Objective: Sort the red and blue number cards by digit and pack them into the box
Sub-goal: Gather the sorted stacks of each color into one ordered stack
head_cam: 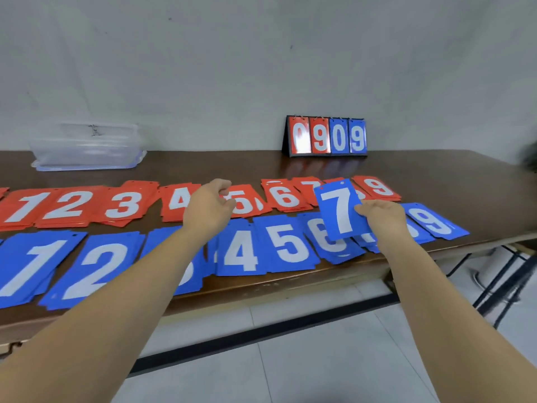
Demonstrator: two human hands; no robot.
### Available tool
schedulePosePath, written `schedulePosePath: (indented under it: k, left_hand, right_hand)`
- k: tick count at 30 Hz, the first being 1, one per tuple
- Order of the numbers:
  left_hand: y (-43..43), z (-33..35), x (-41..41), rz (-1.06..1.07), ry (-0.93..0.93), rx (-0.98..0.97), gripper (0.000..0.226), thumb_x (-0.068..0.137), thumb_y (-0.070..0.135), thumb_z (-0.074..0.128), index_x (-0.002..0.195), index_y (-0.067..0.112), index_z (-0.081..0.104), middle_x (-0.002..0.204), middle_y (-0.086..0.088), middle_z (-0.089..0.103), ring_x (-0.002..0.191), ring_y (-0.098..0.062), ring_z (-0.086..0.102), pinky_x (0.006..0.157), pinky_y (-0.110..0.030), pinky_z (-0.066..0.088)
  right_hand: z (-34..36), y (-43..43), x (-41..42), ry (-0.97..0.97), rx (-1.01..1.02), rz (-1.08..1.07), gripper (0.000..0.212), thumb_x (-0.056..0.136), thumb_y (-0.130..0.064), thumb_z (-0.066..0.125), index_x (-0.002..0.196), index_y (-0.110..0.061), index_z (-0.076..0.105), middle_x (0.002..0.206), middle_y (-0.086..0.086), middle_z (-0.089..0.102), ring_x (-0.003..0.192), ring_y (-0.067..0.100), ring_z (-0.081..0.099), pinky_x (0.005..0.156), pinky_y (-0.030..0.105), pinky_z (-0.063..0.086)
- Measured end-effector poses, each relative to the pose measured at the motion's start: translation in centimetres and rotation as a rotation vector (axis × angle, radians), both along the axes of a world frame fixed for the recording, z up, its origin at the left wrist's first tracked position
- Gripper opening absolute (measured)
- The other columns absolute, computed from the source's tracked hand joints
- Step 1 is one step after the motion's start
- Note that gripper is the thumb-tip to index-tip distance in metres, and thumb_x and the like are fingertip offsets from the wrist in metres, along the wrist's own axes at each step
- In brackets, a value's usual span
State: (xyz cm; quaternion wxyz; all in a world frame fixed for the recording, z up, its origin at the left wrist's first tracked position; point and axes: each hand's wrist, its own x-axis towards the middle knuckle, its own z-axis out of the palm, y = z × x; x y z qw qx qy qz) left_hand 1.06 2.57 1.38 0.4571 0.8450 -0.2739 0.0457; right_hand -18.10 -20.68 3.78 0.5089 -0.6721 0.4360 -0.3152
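Table (203, 167): clear box (87, 146), contents unclear; right fingers (362, 210) pinch blue 7 card (338, 209); left fingers (224, 186): grip unclear.

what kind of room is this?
Likely a plain back room or storeroom: bare grey wall, long brown table, tiled floor. A flip scoreboard and clear plastic box stand on the table.

blue 3 pile (195, 279): digit under L forearm (139, 286).
red 8 pile (363, 196): mostly behind blue 7 card (341, 209).
blue piles betw 6 and 9 (367, 242): digits under R hand (380, 216).
dark obj, R edge (530, 158): blurred, cut off.
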Motion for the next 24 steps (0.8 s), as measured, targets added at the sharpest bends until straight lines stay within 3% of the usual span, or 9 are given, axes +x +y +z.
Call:
schedulePosePath:
  k: [2,6,14,24]
  left_hand:
    - [-1.0,-0.2,-1.4,-0.003,-0.028,0.016,0.043,0.094,0.017,0.062,0.137,0.016,0.053,0.129,-0.002,0.06,0.108,-0.017,0.06,0.093,-0.04,0.053]
    - [-2.5,-1.0,-3.5,-0.006,-0.064,0.065,0.042,0.095,0.019,0.061,0.137,0.02,0.053,0.13,0.0,0.06,0.11,-0.015,0.059,0.087,-0.038,0.054]
    - [-4.4,-2.7,-5.3,0.003,-0.036,0.094,0.044,0.096,0.016,0.06,0.138,0.018,0.051,0.133,0.0,0.059,0.113,-0.014,0.058,0.083,-0.029,0.049]
    - [-5.8,-2.1,-5.5,0.009,-0.072,0.12,0.044,0.095,0.016,0.061,0.138,0.019,0.052,0.131,0.0,0.06,0.112,-0.013,0.058,0.084,-0.03,0.05]
  right_hand:
    - [-0.7,-2.5,-0.6,0.053,-0.022,-0.003,0.026,0.092,-0.017,0.063,0.117,-0.008,0.065,0.127,0.008,0.062,0.114,0.026,0.056,0.065,0.019,0.046]
    - [-2.3,-6.3,-1.4,0.098,-0.021,-0.035,0.026,0.091,-0.02,0.065,0.115,-0.012,0.067,0.116,0.009,0.065,0.094,0.023,0.056,0.089,0.043,0.051]
    - [-4.3,-8.5,-1.5,0.33,-0.204,-0.03,0.028,0.093,-0.026,0.062,0.119,-0.018,0.066,0.123,0.001,0.064,0.115,0.023,0.053,0.107,0.043,0.035]
    - [-5.1,-8.1,-0.8,0.497,-0.407,-0.083,0.026,0.091,-0.027,0.064,0.117,-0.023,0.066,0.117,0.002,0.065,0.115,0.024,0.052,0.101,0.042,0.041]
